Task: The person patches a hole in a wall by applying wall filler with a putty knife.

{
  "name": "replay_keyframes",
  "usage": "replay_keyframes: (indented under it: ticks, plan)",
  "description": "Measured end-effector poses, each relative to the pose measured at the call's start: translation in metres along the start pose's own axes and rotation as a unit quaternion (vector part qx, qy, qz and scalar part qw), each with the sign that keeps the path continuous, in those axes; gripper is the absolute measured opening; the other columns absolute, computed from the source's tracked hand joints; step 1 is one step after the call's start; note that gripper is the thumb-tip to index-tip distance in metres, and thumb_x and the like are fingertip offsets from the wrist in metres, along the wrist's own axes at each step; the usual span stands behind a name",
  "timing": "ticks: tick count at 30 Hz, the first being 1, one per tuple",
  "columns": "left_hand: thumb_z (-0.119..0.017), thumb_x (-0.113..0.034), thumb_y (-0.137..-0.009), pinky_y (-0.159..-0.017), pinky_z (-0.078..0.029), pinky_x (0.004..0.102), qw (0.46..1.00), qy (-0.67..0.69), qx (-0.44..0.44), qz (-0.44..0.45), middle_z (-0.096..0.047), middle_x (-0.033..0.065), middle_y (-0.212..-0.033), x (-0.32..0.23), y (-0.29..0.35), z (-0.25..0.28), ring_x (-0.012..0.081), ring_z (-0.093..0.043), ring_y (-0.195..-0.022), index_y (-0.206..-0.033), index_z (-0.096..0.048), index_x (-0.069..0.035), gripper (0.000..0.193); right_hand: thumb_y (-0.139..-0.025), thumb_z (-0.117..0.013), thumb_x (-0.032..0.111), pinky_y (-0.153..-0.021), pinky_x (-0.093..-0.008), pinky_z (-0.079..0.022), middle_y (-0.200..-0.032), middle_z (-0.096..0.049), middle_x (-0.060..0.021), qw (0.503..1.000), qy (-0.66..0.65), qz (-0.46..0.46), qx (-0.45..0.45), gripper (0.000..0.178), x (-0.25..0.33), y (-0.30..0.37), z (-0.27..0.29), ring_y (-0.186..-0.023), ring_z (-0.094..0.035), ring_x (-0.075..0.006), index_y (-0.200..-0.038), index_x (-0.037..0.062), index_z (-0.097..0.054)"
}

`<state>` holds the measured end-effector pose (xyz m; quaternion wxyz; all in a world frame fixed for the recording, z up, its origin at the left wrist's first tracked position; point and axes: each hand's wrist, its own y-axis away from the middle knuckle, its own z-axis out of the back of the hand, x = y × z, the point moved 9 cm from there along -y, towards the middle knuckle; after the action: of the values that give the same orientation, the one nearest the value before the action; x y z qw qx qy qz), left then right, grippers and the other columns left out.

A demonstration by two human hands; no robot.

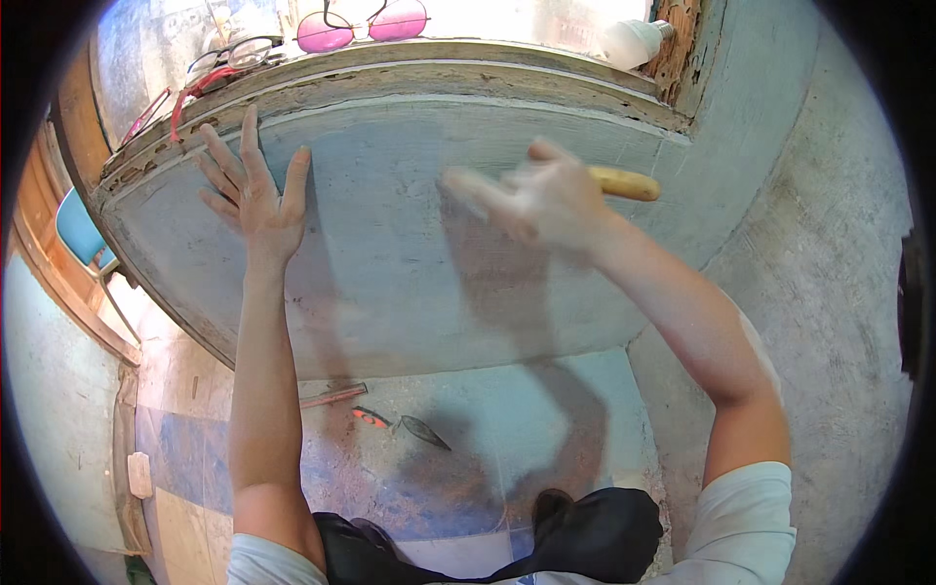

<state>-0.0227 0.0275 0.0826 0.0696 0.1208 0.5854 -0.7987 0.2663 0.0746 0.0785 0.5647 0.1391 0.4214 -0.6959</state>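
My left hand (263, 190) lies with its fingers spread against the grey-blue painted wall (390, 234), just under the window sill. Its fingertips reach up to the sill's lower edge. Further right, my right hand (556, 200) is closed round a tool with a rounded yellow handle (627, 183), whose end sticks out on the right of the fist. Motion blurs this hand, and the working end of the tool cannot be made out. It is close in front of the same wall, below the sill.
On the worn wooden sill (390, 81) rest pink-tinted glasses (325, 35), other glasses (249, 53) and a white bulb (632, 44). A pointed trowel (424, 432) with a red-and-black handle and a reddish bar (334, 396) lie on the dusty floor. A blue chair (83, 229) stands at left.
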Motion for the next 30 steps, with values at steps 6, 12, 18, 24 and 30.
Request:
replay_keyframes:
  ticks: [6,12,18,24,30]
  plan:
    - [-0.057,-0.068,-0.100,-0.119,0.012,0.0749,1.000,0.021,-0.008,-0.003,0.006,0.0204,-0.178,-0.006,0.004,0.005,0.0499,0.014,-0.160,-0.170,-0.024,-0.033,0.085,-0.102,-0.053,0.026,-0.071,-0.0374,-0.055,-0.054,-0.062,0.0021,0.997,-0.006,-0.066,-0.051,0.046,-0.009,0.006,0.005,-0.044,-0.057,-0.0137,-0.148,0.0296,-0.061]
    - [-0.058,-0.066,-0.100,-0.118,0.013,0.0749,1.000,0.016,0.004,-0.006,0.005,0.0218,-0.178,-0.002,0.004,0.001,0.0503,0.013,-0.160,-0.169,-0.024,-0.033,0.083,-0.100,-0.057,0.021,-0.067,-0.0332,-0.053,-0.056,-0.063,0.0025,0.998,-0.001,-0.041,-0.054,0.046,-0.002,-0.001,0.021,-0.045,-0.058,-0.0127,-0.144,0.0295,-0.063]
    - [-0.059,-0.066,-0.100,-0.119,0.011,0.0748,1.000,0.027,-0.012,-0.003,0.005,0.0215,-0.178,-0.006,0.004,0.006,0.0507,0.012,-0.160,-0.169,-0.025,-0.034,0.083,-0.096,-0.068,0.020,-0.061,-0.0310,-0.049,-0.054,-0.060,0.0073,0.998,0.027,-0.016,-0.052,0.052,0.005,0.012,0.000,-0.046,-0.054,-0.0080,-0.147,0.0270,-0.062]
    - [-0.060,-0.064,-0.101,-0.120,0.010,0.0741,1.000,0.020,0.004,0.002,0.004,0.0196,-0.178,-0.006,0.005,-0.001,0.0511,0.011,-0.160,-0.169,-0.025,-0.034,0.083,-0.102,-0.066,0.023,-0.064,-0.0284,-0.051,-0.055,-0.061,0.0069,0.994,0.020,-0.046,-0.098,0.050,-0.012,0.008,0.007,-0.044,-0.052,-0.0075,-0.151,0.0280,-0.058]
    - [-0.060,-0.063,-0.100,-0.120,0.010,0.0741,1.000,0.015,-0.010,-0.002,0.004,0.0192,-0.178,-0.006,0.004,0.006,0.0510,0.013,-0.160,-0.169,-0.024,-0.034,0.083,-0.106,-0.062,0.029,-0.064,-0.0272,-0.049,-0.055,-0.061,0.0072,0.993,0.035,-0.047,-0.100,0.044,0.003,0.007,0.003,-0.042,-0.051,-0.0090,-0.150,0.0280,-0.060]
